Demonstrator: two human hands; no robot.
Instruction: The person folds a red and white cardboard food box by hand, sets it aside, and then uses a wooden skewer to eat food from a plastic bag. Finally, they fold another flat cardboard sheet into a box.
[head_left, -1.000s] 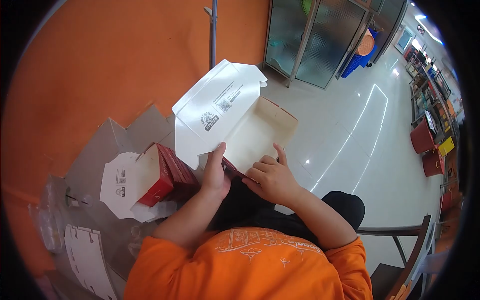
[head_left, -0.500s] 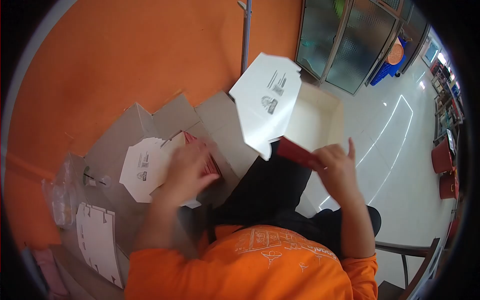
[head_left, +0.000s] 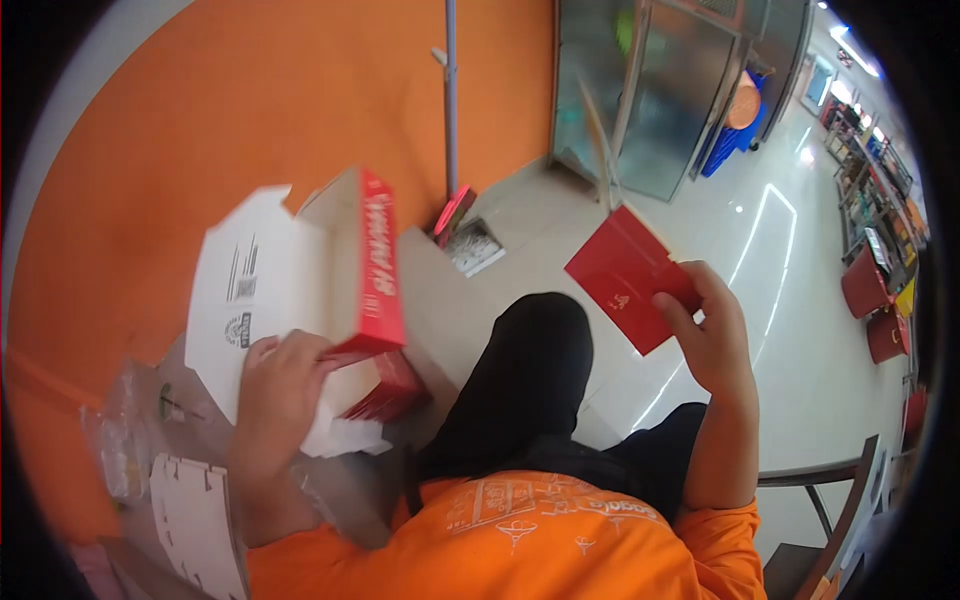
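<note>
My left hand (head_left: 283, 385) is closed on the near edge of an open cardboard food box (head_left: 380, 265). Its side is red with white lettering, and its white lid flap bears black print. Below it, partly covered, lie more red boxes (head_left: 393, 388) on the grey surface. Away to the right, my right hand (head_left: 715, 330) pinches a second cardboard box (head_left: 628, 278) between thumb and fingers. That box is turned so a red panel with a small gold mark faces me; its lid is seen nearly edge-on.
Flat white die-cut cardboard (head_left: 192, 520) and a clear plastic bag (head_left: 122, 440) lie at the left. An orange wall (head_left: 300, 90) rises behind. Glass doors (head_left: 660, 100), red bins (head_left: 866, 285) and a chair (head_left: 830, 470) are to the right.
My left hand has taken hold of an open box and raised it off the pile. My right hand has turned its box, so the red panel shows instead of the pale inside.
</note>
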